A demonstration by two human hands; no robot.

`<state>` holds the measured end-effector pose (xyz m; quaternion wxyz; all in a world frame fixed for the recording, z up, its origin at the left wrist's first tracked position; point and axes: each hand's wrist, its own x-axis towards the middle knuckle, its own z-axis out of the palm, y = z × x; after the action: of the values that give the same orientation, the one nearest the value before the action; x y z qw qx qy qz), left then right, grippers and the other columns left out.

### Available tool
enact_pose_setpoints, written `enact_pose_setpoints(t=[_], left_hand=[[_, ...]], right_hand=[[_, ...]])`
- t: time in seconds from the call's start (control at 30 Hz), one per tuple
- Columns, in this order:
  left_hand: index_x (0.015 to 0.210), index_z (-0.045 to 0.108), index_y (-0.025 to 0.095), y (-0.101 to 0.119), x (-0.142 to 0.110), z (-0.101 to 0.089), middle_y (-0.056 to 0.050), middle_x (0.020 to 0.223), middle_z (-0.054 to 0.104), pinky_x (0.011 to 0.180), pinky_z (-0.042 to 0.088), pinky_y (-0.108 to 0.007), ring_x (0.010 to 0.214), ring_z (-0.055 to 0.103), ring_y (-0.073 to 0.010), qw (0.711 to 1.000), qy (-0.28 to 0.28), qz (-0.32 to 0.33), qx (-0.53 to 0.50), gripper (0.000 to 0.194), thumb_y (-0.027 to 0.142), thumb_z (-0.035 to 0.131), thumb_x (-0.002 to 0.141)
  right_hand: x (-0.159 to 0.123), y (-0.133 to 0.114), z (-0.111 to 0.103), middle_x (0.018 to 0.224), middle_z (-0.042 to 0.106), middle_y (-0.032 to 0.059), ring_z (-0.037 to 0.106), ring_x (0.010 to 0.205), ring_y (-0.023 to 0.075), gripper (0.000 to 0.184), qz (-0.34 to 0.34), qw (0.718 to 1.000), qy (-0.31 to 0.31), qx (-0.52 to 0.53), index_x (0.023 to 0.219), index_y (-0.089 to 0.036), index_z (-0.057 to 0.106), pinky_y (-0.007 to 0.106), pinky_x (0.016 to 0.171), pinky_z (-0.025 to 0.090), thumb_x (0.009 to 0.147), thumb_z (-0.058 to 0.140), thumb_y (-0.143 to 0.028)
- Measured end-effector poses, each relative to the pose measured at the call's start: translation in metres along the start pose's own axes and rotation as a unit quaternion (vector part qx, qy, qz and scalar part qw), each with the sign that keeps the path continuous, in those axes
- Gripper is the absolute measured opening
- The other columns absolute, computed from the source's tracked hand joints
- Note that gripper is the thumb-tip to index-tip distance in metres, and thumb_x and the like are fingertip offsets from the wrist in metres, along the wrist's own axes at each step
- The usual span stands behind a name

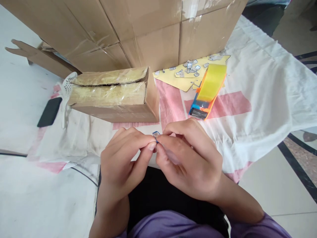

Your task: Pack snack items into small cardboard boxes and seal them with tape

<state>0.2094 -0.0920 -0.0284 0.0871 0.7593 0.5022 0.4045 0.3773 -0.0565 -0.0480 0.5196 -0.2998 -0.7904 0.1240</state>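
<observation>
Both of my hands meet at the centre of the view, pinching one tiny blue-and-white piece (pixel 156 134) between their fingertips. My left hand (pixel 121 158) grips it with thumb and forefinger. My right hand (pixel 190 158) is closed on it from the other side. The piece is mostly hidden by the fingers. Similar small pieces (pixel 190 66) lie scattered on a yellow sheet (pixel 183 81) farther away.
A small taped cardboard box (pixel 114 96) lies just beyond my hands. An orange tape dispenser (pixel 209 91) with a yellow roll sits to the right on a white and pink cloth (pixel 260 99). Large cartons (pixel 148 29) stand behind. A black phone (pixel 49 111) lies left.
</observation>
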Motion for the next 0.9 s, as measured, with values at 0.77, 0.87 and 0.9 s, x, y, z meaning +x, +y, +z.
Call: enact_pose_setpoints(t=[0.77, 0.87, 0.9], left_hand=[[0.093, 0.061, 0.026, 0.0003, -0.0006, 0.0015, 0.003, 0.072, 0.064, 0.061, 0.039, -0.037, 0.064, 0.055, -0.0148, 1.000, 0.005, -0.008, -0.003, 0.019, 0.007, 0.060, 0.091], [0.095, 0.060, 0.026, 0.0011, -0.0001, -0.0013, 0.003, 0.070, 0.062, 0.061, 0.043, -0.037, 0.065, 0.057, -0.0147, 1.000, -0.004, -0.018, -0.011, 0.018, 0.008, 0.058, 0.093], [0.094, 0.059, 0.026, 0.0014, 0.0000, -0.0022, 0.003, 0.070, 0.061, 0.061, 0.044, -0.037, 0.065, 0.057, -0.0147, 1.000, -0.007, -0.020, -0.005, 0.017, 0.010, 0.057, 0.094]], right_hand=[[-0.0006, -0.0038, 0.0016, 0.096, 0.065, 0.0076, 0.063, 0.084, 0.0197, 0.013, 0.032, 0.999, 0.008, 0.034, 0.096, -0.019, 0.065, 0.035, 0.072, 0.056, 0.089, 0.060, -0.010], [0.0012, -0.0001, -0.0018, 0.097, 0.065, 0.0075, 0.063, 0.083, 0.0186, 0.016, 0.032, 0.996, -0.004, 0.084, 0.099, -0.018, 0.066, 0.034, 0.071, 0.057, 0.087, 0.060, -0.009], [0.0019, 0.0013, -0.0031, 0.098, 0.065, 0.0079, 0.064, 0.084, 0.0185, 0.017, 0.031, 0.994, -0.009, 0.101, 0.100, -0.018, 0.066, 0.034, 0.071, 0.057, 0.086, 0.061, -0.009]])
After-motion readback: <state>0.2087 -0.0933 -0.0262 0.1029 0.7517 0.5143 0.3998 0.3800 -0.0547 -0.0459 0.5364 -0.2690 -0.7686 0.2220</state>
